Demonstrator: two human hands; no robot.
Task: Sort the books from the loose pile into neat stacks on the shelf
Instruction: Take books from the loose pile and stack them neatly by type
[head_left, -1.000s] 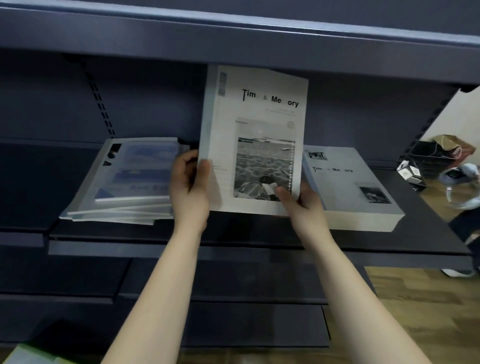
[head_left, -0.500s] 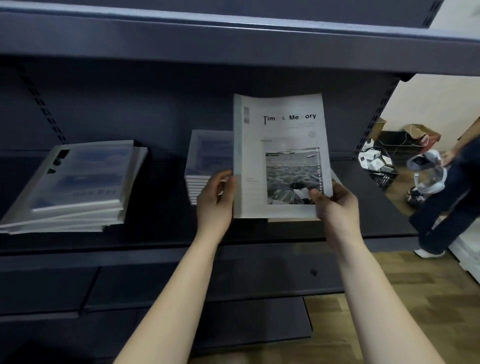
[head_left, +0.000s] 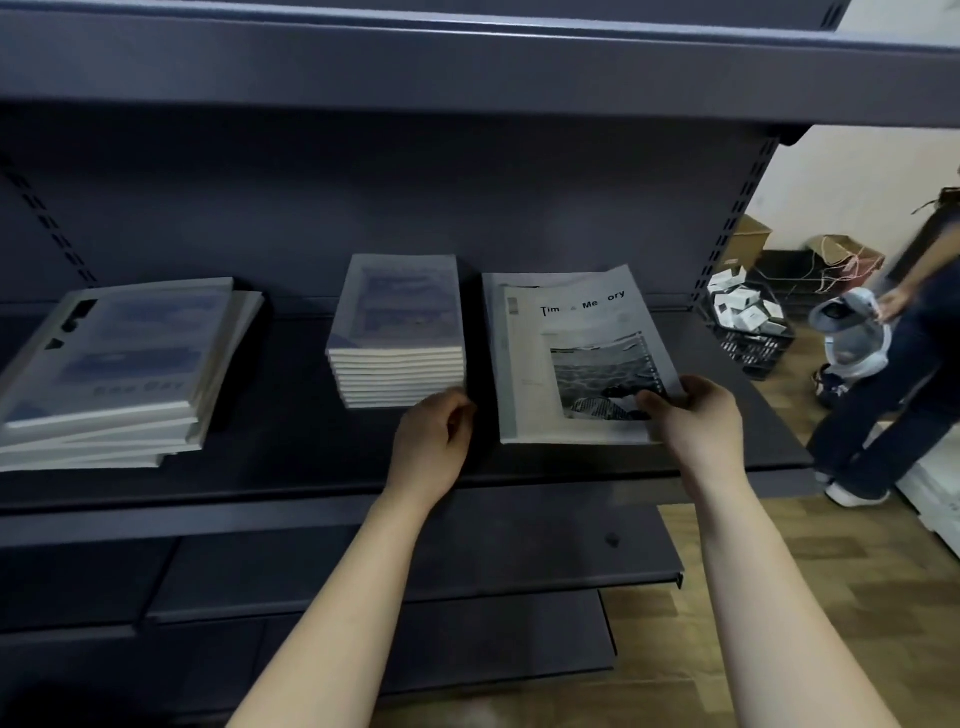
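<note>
A white book titled Time & Memory (head_left: 576, 358) lies flat at the right of the dark shelf (head_left: 291, 462), on top of another copy whose edge shows beneath it. My right hand (head_left: 696, 415) grips its near right corner, thumb on the cover. My left hand (head_left: 434, 441) hovers just off the shelf between this stack and a neat stack of blue-covered books (head_left: 400, 332), fingers curled, holding nothing. At the left, a loose, fanned pile of blue-covered books (head_left: 119, 369) lies askew.
The shelf above (head_left: 467, 67) overhangs the stacks. Lower shelves (head_left: 405, 566) jut out under my arms. To the right, a person (head_left: 898, 364) stands on the wood floor holding a white device, beside a black crate (head_left: 748, 332) of small boxes.
The Time & Memory book went from upright in both hands to lying flat on the right stack. My left hand let go of it. The view shifted right.
</note>
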